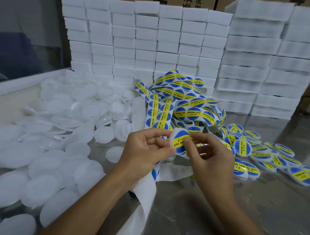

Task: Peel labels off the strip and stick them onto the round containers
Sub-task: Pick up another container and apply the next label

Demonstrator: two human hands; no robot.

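My left hand (147,149) grips a white round container (174,138) together with the label strip (160,110), whose white backing hangs down under the hand. A blue and yellow round label (178,142) lies on the container's face. My right hand (209,157) pinches that label with thumb and forefinger at its right edge. The strip runs up into a tangled heap of blue and yellow labels (190,102) behind the hands. Bare white containers (65,111) lie piled on the left. Labelled containers (272,158) lie spread out on the right.
A wall of stacked white foam blocks (145,39) stands across the back, with taller stacks (271,62) at the right. Cardboard boxes rise behind them. The shiny metal table (255,214) shows at the front right. Peeled backing paper (141,207) trails toward the front edge.
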